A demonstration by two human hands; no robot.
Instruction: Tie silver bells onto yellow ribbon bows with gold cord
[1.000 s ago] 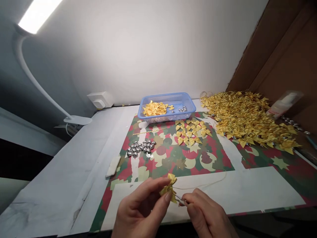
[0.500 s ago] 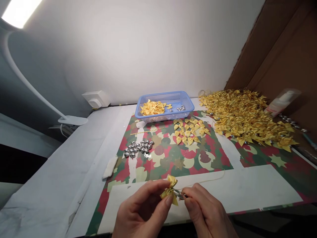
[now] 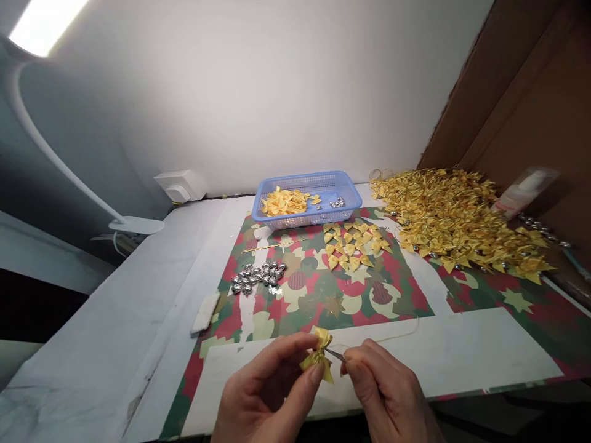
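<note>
Between thumb and index finger, my left hand (image 3: 272, 387) pinches a yellow ribbon bow (image 3: 319, 357) at the front of the work surface. My right hand (image 3: 385, 387) grips a small pointed metal tool, which looks like tweezers (image 3: 335, 354); its tip meets the middle of the bow. A thin pale cord (image 3: 399, 335) runs from near the bow out to the right behind my right hand. Beyond my hands lie a cluster of silver bells or beads (image 3: 258, 277) and rows of yellow bows (image 3: 353, 243).
A blue basket (image 3: 305, 218) with loose bows and silver beads stands at the back. To the right are a large heap of yellow bows (image 3: 452, 215), a clear bottle (image 3: 524, 192) and a cardboard wall (image 3: 530, 98). A white block (image 3: 205, 312) and a lamp (image 3: 136, 224) are left.
The tweezers' tips were spread apart at the bow's middle and now look closed together. Both hands have hardly moved.
</note>
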